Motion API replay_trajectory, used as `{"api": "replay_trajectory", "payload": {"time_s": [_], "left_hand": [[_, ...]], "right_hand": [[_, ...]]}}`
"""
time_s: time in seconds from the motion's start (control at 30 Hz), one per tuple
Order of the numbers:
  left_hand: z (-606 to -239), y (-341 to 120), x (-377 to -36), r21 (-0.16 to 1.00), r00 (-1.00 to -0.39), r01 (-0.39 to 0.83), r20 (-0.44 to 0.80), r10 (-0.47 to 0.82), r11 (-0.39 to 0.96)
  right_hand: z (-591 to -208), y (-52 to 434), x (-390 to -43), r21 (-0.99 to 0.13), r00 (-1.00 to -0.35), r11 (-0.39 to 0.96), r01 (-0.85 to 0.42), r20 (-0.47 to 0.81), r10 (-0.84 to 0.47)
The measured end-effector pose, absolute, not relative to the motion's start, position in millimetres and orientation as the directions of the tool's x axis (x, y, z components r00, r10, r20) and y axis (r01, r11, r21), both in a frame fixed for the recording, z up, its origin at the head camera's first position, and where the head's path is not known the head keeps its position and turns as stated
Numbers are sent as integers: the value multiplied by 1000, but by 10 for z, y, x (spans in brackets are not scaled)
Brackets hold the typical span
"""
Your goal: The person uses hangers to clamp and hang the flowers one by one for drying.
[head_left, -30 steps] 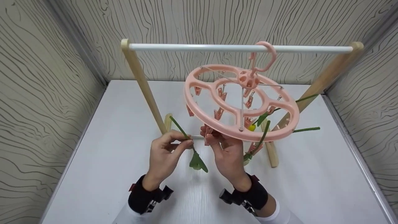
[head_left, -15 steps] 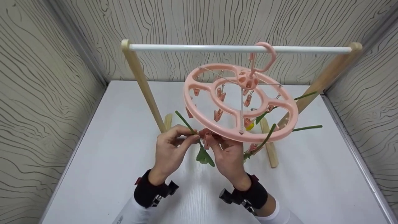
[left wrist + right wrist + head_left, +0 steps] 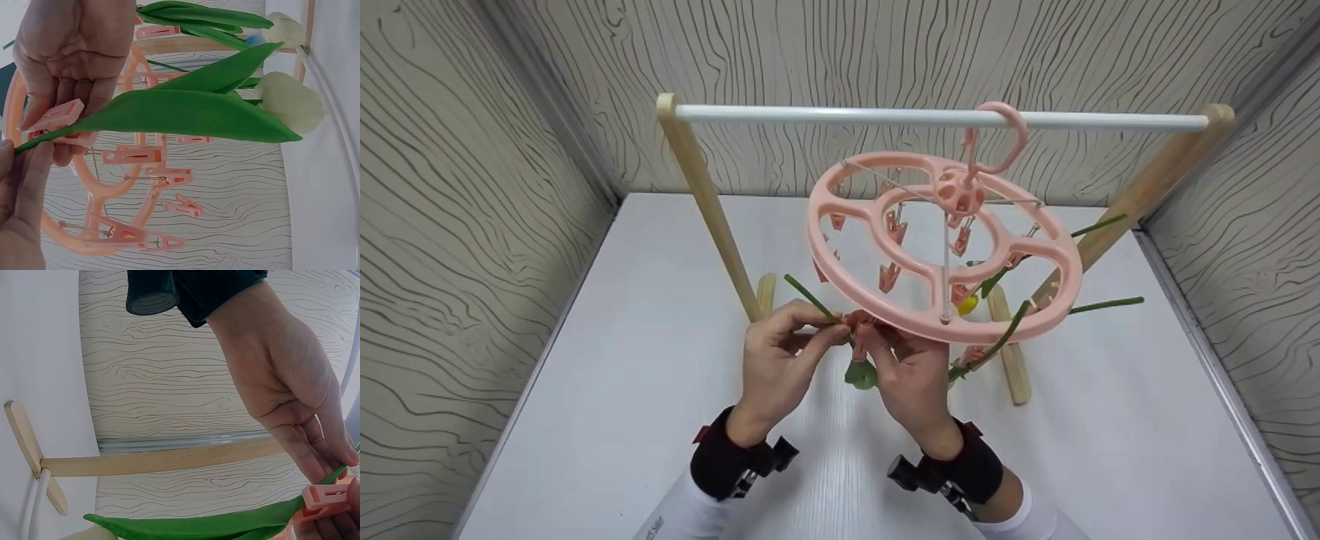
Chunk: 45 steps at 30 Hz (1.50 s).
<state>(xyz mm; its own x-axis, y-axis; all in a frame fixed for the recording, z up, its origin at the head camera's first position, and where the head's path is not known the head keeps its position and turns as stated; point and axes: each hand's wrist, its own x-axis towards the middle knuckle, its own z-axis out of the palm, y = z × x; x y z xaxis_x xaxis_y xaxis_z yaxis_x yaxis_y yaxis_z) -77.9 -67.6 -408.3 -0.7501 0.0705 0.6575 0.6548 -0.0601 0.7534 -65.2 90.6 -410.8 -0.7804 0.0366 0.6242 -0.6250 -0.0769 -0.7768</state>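
Note:
My left hand [image 3: 787,360] pinches the green stem of an artificial white tulip [image 3: 289,104] between thumb and fingertips. The tulip's long leaves [image 3: 185,115] and bloom hang downward; in the head view only part of a leaf [image 3: 861,373] shows. My right hand [image 3: 915,382] grips a pink clothespin [image 3: 59,115] under the near left rim of a round pink clip hanger [image 3: 840,274]. The stem passes between the clothespin's two halves in the left wrist view. Both hands almost touch. The hanger's rim covers some of my right fingers in the head view.
The hanger's hook [image 3: 1012,139] hangs over a white rail [image 3: 810,114] between wooden posts [image 3: 709,210]. Other stems [image 3: 1106,306] stick out at the hanger's right side, with a yellow bloom [image 3: 967,304] below. Several clothespins [image 3: 889,277] dangle from the rings. Patterned walls surround the white table [image 3: 645,360].
My left hand has moved right and slightly up with the tulip, bringing its stem to the clothespin. My right hand has stayed nearly in place, and the hanger has swayed slightly.

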Motion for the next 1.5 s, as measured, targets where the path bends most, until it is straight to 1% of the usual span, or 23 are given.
{"api": "replay_trajectory", "payload": {"time_s": [0.4, 0.67, 1.1, 1.27, 1.5], "left_hand": [[-4082, -663, -780, 755, -753, 652, 656, 53, -73], [-4085, -680, -791, 756, -755, 651, 654, 52, -69], [-4081, -684, -793, 760, -759, 647, 650, 33, -62], [-4079, -682, -795, 754, -754, 653, 656, 29, -69], [-4082, -683, -801, 753, -752, 655, 657, 39, -64]], "right_hand": [[-4138, 902, -625, -780, -779, -14, -625, 624, 58], [-4165, 910, -582, -804, -804, 48, -592, 594, 36], [-4183, 935, -543, -824, -822, 32, -566, 567, 45], [-4216, 969, -513, -817, -816, 27, -576, 577, 42], [-4284, 1030, -440, -784, -783, 57, -618, 620, 48]]}}
